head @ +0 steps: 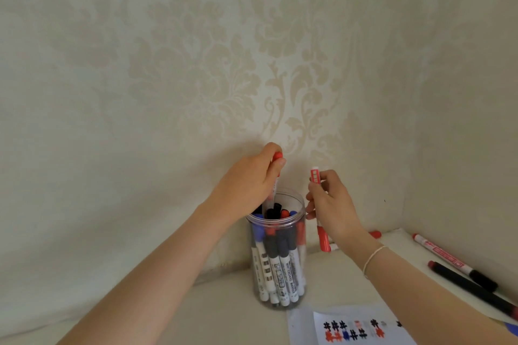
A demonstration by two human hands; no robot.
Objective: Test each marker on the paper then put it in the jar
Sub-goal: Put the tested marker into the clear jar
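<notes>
A clear plastic jar (pixel 280 297) stands on the pale surface by the wall, holding several black, blue and red markers. My left hand (pixel 246 185) grips a red-capped marker (pixel 277 158) upright, its lower end inside the jar's mouth. To the jar's right, my right hand (pixel 330 207) holds another red marker (pixel 322 238) upright, cap end down. The paper (pixel 350 328) with black, red and blue test marks lies at the front right.
A red marker (pixel 443 255) and a black marker (pixel 471 283) lie on the surface at the right. Another red marker end (pixel 375 234) shows behind my right wrist. Patterned wallpaper closes in behind and on the right.
</notes>
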